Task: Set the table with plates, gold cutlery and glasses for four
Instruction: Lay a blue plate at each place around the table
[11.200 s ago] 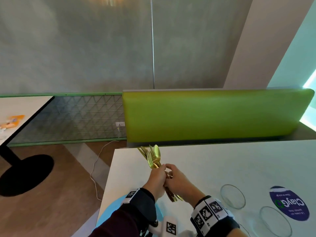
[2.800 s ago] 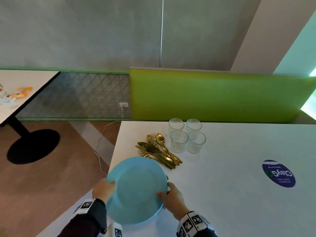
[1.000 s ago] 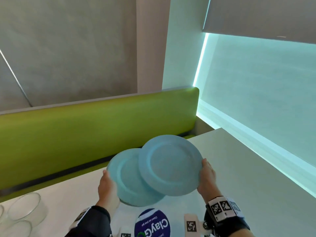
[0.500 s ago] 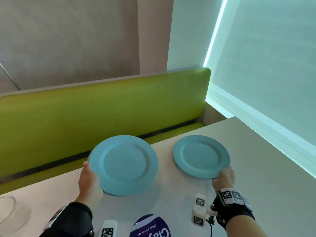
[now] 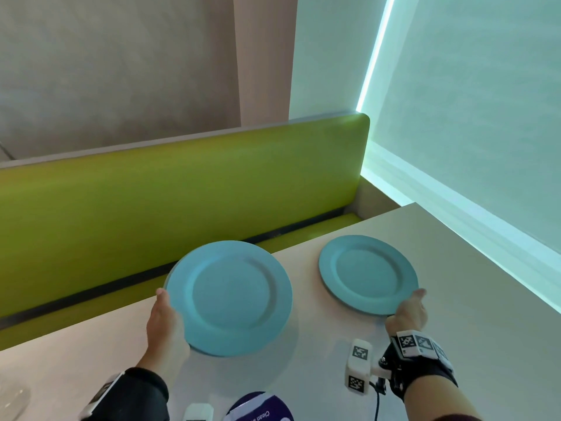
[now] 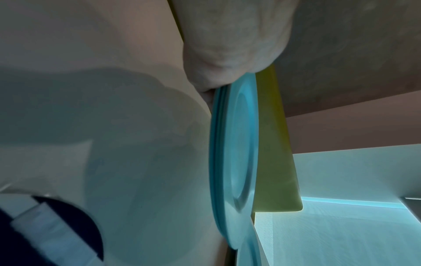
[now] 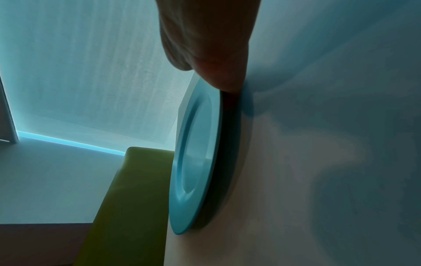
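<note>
My left hand (image 5: 166, 314) grips a stack of blue plates (image 5: 229, 297) by the left rim, thumb on top, and holds it a little above the white table (image 5: 473, 314). The left wrist view shows the stack's (image 6: 230, 153) layered rims edge-on under my thumb. To the right, my right hand (image 5: 409, 305) pinches the near rim of a single blue plate (image 5: 367, 275). In the right wrist view that plate (image 7: 196, 162) has its far edge down on the table and its near edge slightly raised over my fingers. No cutlery is in view.
A green bench backrest (image 5: 182, 202) runs along the table's far edge. A bright blind-covered window (image 5: 470, 117) flanks the right side. A purple round sticker (image 5: 261, 408) lies on the table near me, and part of a clear glass (image 5: 12, 396) shows at the bottom left.
One second ago the plates overlapped in front of me. My right hand has carried one plate rightward and lowered it to the table, while the left hand keeps the stack to the left.
</note>
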The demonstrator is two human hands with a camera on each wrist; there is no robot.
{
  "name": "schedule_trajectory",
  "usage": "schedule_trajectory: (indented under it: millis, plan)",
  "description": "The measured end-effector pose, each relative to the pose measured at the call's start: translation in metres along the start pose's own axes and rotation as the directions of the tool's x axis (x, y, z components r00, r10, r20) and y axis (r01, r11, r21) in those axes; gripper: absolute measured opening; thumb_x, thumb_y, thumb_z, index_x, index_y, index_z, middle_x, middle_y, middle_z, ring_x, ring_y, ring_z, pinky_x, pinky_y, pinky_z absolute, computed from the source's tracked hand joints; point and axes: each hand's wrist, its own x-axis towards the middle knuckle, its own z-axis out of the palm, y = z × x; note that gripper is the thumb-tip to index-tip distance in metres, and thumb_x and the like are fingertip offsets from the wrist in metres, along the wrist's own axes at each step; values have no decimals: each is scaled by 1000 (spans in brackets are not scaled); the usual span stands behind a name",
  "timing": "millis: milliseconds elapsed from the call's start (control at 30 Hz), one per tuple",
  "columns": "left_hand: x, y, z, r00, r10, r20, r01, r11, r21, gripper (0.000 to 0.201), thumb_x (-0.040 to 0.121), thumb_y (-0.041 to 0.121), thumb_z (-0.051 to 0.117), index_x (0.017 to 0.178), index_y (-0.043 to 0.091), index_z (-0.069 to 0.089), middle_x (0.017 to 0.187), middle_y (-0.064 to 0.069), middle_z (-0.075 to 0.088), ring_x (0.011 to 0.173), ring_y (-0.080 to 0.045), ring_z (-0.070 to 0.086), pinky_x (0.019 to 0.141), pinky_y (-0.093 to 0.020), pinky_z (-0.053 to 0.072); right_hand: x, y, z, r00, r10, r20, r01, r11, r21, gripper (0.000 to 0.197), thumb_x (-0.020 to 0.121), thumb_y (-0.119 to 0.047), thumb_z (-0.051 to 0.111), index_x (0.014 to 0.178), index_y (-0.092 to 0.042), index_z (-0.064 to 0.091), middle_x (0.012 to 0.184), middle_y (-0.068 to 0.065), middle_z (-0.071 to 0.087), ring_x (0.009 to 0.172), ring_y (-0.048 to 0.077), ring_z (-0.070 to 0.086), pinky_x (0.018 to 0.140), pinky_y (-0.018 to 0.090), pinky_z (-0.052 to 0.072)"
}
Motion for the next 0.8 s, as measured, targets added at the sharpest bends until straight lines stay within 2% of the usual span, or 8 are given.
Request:
schedule_trajectory:
  millis: [167, 300, 367, 500, 567, 633, 700, 800]
  plan:
    - [0, -6, 2, 1000, 5, 27, -5, 1000, 19, 51, 98, 49, 26, 143, 27, 36, 138, -8, 51, 119, -34, 54, 99, -45, 45, 11, -11, -3, 998, -56, -15, 57, 992, 109, 69, 90, -56, 46, 130, 0, 48, 111, 9, 60, 98, 22, 57, 82, 30, 43]
    - [-2, -9, 4, 1000, -6, 23, 6, 999, 39, 52, 97, 50, 26, 142, 26, 36, 139, -10, 51, 119, -35, 54, 101, -49, 44, 22, -12, -9, 998, -59, 25, 57, 993, 100, 63, 83, -61, 53, 116, -7, 55, 71, -3, 46, 74, 17, 49, 63, 30, 41]
    - [-3, -10, 5, 1000, -9, 19, 8, 999, 37, 53, 97, 50, 26, 143, 25, 35, 139, -9, 50, 118, -34, 54, 100, -46, 44, 23, -14, -9, 998, -54, 22, 52, 997, 56, 57, 82, -59, 55, 113, -11, 53, 82, 0, 52, 85, 20, 49, 66, 32, 43]
    - [-16, -7, 7, 999, 1, 34, -2, 999, 38, 49, 98, 47, 26, 140, 24, 39, 133, -9, 53, 108, -32, 56, 91, -41, 46, -4, -20, -2, 972, -233, -25, 226, 961, -158, 57, 89, -45, 53, 133, -8, 45, 128, 13, 54, 117, 28, 52, 99, 36, 41]
    - [-19, -6, 6, 999, -6, 36, 4, 999, 39, 50, 98, 48, 26, 140, 24, 39, 135, -9, 53, 115, -33, 55, 94, -42, 45, -29, -13, 10, 935, -338, 107, 354, 882, -310, 44, 93, -32, 51, 130, -8, 48, 125, 11, 56, 112, 25, 53, 98, 35, 40]
    - [-23, -5, 3, 999, -12, 47, 11, 1000, 28, 50, 98, 49, 27, 139, 24, 41, 134, -9, 54, 116, -33, 55, 96, -43, 46, -60, 6, 25, 878, -299, 373, 436, 821, -368, 33, 94, -23, 52, 123, -7, 55, 115, 9, 61, 96, 21, 54, 92, 39, 44]
    - [-26, -5, -2, 998, -27, 61, 26, 1000, 11, 50, 96, 51, 29, 137, 26, 43, 132, -9, 56, 113, -33, 57, 97, -46, 47, -95, 28, 35, 798, -160, 581, 469, 770, -432, 20, 94, -23, 52, 99, -9, 65, 95, 8, 64, 82, 20, 55, 82, 42, 47]
    - [-37, -2, -14, 995, -39, 96, 39, 999, 2, 48, 95, 52, 31, 131, 26, 50, 123, -7, 62, 106, -33, 61, 91, -45, 49, -140, 52, 34, 741, -61, 668, 487, 734, -473, 34, 95, -26, 48, 65, -19, 63, 71, 1, 63, 68, 17, 55, 68, 32, 45]
